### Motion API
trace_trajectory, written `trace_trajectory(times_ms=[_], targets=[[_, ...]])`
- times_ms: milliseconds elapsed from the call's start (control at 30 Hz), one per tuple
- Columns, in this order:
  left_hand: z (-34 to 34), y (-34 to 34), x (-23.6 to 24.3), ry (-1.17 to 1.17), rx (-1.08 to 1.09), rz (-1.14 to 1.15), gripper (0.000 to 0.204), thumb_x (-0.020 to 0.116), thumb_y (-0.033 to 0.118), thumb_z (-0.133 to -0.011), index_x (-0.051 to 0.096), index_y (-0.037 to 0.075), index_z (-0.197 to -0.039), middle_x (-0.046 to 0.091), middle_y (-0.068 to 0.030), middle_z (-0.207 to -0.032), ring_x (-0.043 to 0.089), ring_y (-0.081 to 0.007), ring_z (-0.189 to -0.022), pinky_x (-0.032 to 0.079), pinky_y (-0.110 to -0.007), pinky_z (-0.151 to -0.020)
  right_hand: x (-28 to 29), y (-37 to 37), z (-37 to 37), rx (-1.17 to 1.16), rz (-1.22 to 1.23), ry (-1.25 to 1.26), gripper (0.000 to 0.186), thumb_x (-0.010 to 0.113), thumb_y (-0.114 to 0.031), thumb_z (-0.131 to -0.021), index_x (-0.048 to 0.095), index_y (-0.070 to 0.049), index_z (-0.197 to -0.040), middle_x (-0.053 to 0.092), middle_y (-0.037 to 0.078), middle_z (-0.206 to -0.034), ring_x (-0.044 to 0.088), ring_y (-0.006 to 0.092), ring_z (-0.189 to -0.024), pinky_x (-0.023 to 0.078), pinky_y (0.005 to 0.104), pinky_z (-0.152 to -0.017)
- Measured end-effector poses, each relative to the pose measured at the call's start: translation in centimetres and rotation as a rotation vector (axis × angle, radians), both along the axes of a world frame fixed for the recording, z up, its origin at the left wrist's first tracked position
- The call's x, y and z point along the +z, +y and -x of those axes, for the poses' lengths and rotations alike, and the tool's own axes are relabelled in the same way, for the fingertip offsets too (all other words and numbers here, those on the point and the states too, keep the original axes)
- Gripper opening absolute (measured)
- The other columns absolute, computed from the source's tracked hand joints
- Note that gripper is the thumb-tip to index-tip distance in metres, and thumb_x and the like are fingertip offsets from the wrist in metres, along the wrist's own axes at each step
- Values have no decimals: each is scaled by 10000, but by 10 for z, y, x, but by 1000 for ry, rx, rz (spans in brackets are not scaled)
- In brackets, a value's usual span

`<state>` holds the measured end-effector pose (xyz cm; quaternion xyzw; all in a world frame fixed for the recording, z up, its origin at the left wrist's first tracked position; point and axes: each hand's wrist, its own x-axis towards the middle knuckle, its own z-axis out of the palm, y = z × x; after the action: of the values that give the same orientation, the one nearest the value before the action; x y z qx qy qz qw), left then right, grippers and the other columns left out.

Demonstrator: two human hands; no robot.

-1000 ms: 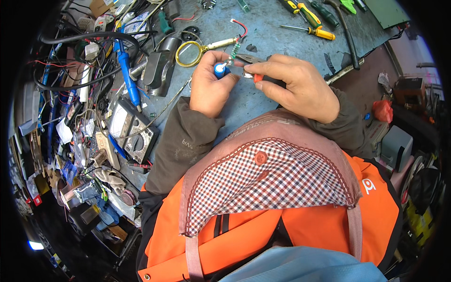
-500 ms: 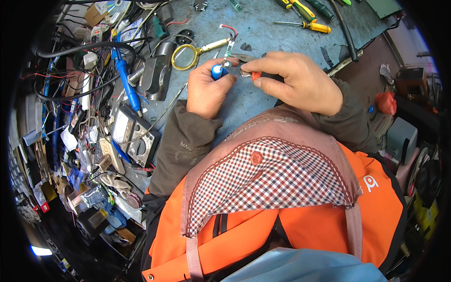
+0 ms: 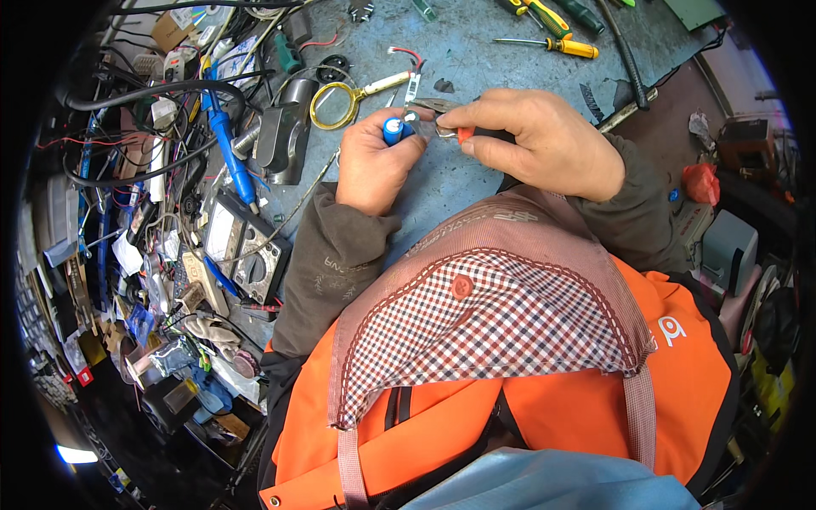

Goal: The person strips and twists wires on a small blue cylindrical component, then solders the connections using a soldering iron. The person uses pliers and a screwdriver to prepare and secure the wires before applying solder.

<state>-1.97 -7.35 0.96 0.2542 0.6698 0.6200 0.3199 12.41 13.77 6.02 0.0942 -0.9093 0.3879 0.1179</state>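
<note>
Between the thumb and fingers of my left hand [image 3: 372, 172] is a blue cylindrical battery cell [image 3: 393, 132]. A narrow strip of circuit board [image 3: 412, 87] reaches up past its end, with red and dark wires [image 3: 416, 58] leading to a small white plug. My right hand [image 3: 544, 143] is closed on a pair of pliers [image 3: 434, 104] with red and dark handles. The plier jaws point left, close beside the cell's end and the board. Whether the jaws touch them I cannot tell. My palm hides most of the handles.
A magnifying glass [image 3: 336, 105] lies just beyond my left hand. A blue soldering iron [image 3: 223, 136], a multimeter [image 3: 255, 263] and tangled cables crowd the left side. Yellow-handled screwdriver [image 3: 576, 48] and green-handled tools [image 3: 581, 15] lie at the far right of the blue bench.
The board strip has turned slightly, showing a whiter face, and its wires have shifted a little left. My right hand has moved slightly, still holding the pliers.
</note>
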Motion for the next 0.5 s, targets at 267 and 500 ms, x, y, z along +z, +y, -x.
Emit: trace_trajectory(times_ms=[267, 500], targets=[[-4, 1, -1, 86, 31, 14, 185, 705, -19, -941, 789, 10, -1104, 704, 48, -906, 575, -41, -809, 498, -249, -736, -4, -11, -1, -90, -17, 23, 307, 750, -137, -990, 770, -65, -1288, 697, 147, -937, 705, 332, -837, 543, 414, -725], [-5, 1, -6, 145, 60, 42, 118, 696, -24, -942, 757, 26, -1031, 648, 65, -850, 522, -34, -759, 452, -249, -677, -10, -30, -7, -217, -100, 114, 325, 748, -132, -981, 770, -94, -1304, 652, 129, -896, 679, 357, -806, 547, 452, -705]])
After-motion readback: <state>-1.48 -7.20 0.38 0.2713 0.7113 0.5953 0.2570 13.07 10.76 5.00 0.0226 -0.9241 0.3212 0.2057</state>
